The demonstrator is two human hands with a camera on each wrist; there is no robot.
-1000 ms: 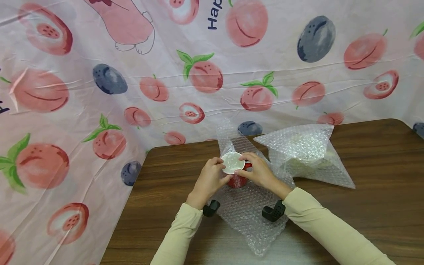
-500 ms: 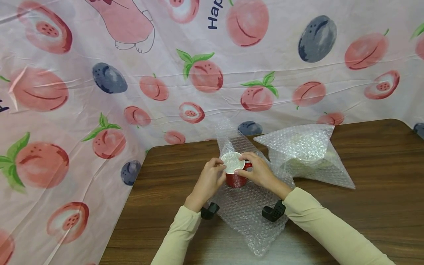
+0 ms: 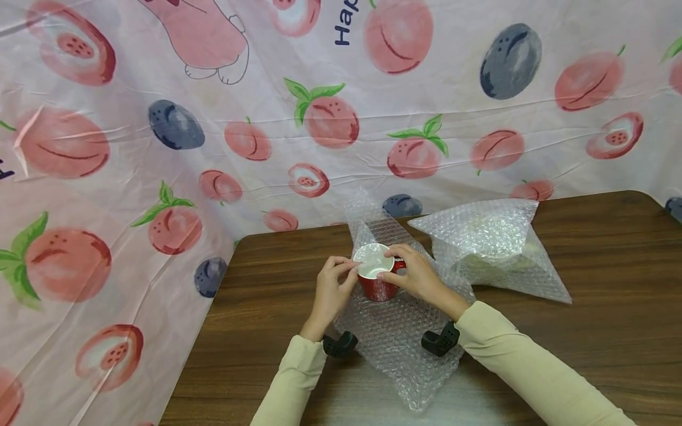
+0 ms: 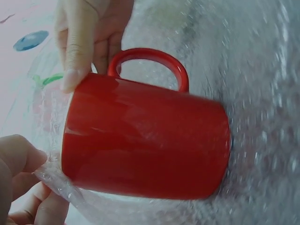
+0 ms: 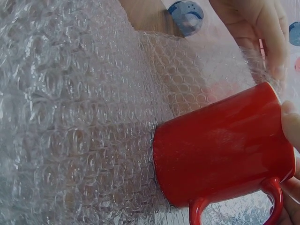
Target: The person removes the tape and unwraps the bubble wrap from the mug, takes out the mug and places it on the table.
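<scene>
A red mug (image 3: 379,288) with a white inside stands upright on a sheet of bubble wrap (image 3: 401,349) on the brown table (image 3: 256,331). My right hand (image 3: 395,261) holds the mug by the rim, just above its handle (image 4: 149,58). At the rim's left side my left hand (image 3: 348,270) pinches an edge of the bubble wrap (image 4: 63,185). The left wrist view shows the mug (image 4: 145,140) close up. In the right wrist view the mug (image 5: 225,150) lies against the wrap (image 5: 70,117).
A second bundle in bubble wrap (image 3: 492,245) lies to the right of the mug, toward the table's back edge. A fruit-printed plastic sheet (image 3: 160,148) hangs behind and to the left. The table's rounded left corner (image 3: 245,242) is near my left hand.
My left hand has drawn back to the left from the mug, so more of its red side shows. The right hand and mug have barely moved.
</scene>
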